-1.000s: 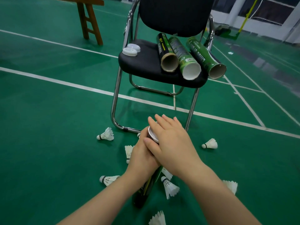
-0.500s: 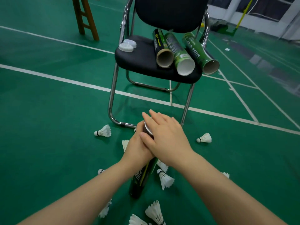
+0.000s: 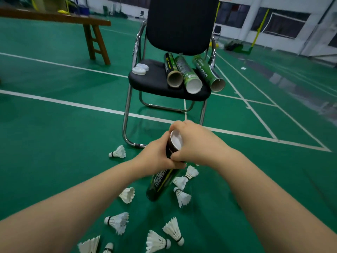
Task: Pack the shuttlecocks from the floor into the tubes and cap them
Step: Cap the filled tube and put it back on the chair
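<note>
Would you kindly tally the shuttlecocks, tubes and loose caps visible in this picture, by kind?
Shuttlecocks on the floor: 10
Tubes: 4 (3 on the chair, plus the held tube gripped by the left hand and right hand)
Loose caps on the chair seat: 2
Total: 16

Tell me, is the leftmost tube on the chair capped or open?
Open. The leftmost tube lies on the chair, its near end a bare brown hollow; two white caps lie loose on the seat.
</note>
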### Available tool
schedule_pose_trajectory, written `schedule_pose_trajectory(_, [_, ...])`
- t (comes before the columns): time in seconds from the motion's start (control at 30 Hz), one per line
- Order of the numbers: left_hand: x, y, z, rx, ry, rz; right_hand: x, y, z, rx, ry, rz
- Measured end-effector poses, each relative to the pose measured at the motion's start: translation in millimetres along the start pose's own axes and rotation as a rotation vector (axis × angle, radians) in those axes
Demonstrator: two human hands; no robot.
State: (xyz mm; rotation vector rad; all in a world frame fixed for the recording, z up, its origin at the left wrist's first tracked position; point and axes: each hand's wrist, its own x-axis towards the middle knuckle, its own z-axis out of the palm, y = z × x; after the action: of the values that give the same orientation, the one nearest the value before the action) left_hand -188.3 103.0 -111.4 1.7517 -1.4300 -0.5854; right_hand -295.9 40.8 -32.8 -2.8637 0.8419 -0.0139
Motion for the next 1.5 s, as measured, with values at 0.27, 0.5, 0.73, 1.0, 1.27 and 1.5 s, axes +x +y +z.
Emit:
schedule_pose_trajectory(0.27, [7.9, 105.7, -95.6, 0.439, 0.082, 0.391, -39.3, -11.0, -85.1, 0.145, 0.565, -0.121])
schedule_pose_trajectory(0.5, [65.5, 128.2, -134.0, 0.836, 0.175, 0.546, 15.2, 1.4, -69.4, 0.266, 1.030, -0.183])
schedule_pose_trajectory(0.73, [164.3, 110.1, -124.0, 0.782, 0.222, 0.629, 93.1, 57.8, -69.6, 0.222, 1.162, -0.135])
schedule_pose_trajectory(1.0, [269.0, 77.1, -84.6, 0.724, 0.231, 0.800, 165.0, 138.4, -46.3, 0.150, 1.247, -0.067])
schedule_pose_trajectory(1.27, [340.8, 48.1, -34.0, 0.809, 0.193, 0.856, 207.4, 202.1, -5.5, 0.215, 1.297, 0.065])
schedule_pose_trajectory(1.5, [358.2, 11.1, -31.3, 0.921, 0.143, 0.766, 232.9, 208.9, 25.2, 0.254, 1.277, 0.119])
